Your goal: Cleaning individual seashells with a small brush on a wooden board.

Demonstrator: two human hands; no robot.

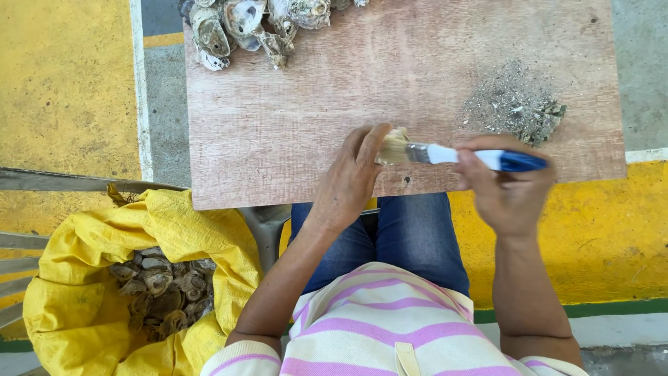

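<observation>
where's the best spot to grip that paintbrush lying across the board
Grip the paintbrush by its blue and white handle, coming from the right. The handle runs level toward that side and is long and slim, while the bristles point left against the left hand.

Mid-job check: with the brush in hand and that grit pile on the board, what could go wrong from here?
1. The grit pile lies close to the board's right edge; a sweep of the paintbrush could scatter it onto the floor.
2. The left hand covers whatever it is brushing, near the board's front edge; it might slip into the lap.
3. The oyster shells heaped at the far edge look rough and could roll off or scrape fingers.
</observation>
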